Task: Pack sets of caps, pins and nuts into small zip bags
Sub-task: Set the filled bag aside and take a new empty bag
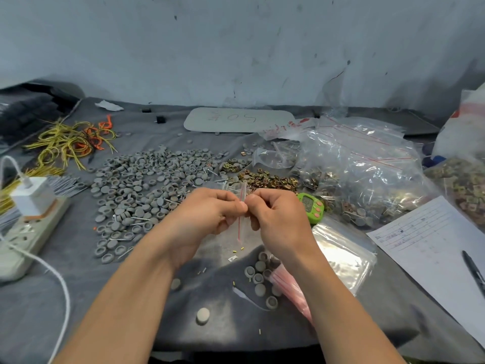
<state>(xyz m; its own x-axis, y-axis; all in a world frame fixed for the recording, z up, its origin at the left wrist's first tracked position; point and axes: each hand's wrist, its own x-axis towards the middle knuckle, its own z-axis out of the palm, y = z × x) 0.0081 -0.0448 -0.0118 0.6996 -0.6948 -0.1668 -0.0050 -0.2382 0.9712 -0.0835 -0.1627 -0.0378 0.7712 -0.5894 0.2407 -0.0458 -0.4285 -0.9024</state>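
Note:
Both hands meet above the middle of the grey cloth. My left hand (212,210) and my right hand (275,214) pinch the top of a small clear zip bag (241,227) with a red strip, held upright between them. Behind the hands spreads a wide heap of grey round caps (147,177). Brass-coloured nuts (265,177) lie in a pile to its right. Thin metal pins (68,183) lie at the left beside the caps. A stack of empty zip bags (291,290) with red strips lies under my right forearm, next to a few loose caps (259,274).
A white power strip (29,232) with a charger and cable sits at the left. Yellow and orange wires (70,143) lie at the back left. A green timer (311,206), large clear bags of packed sets (362,166), a paper form (430,243) and a pen (472,269) fill the right.

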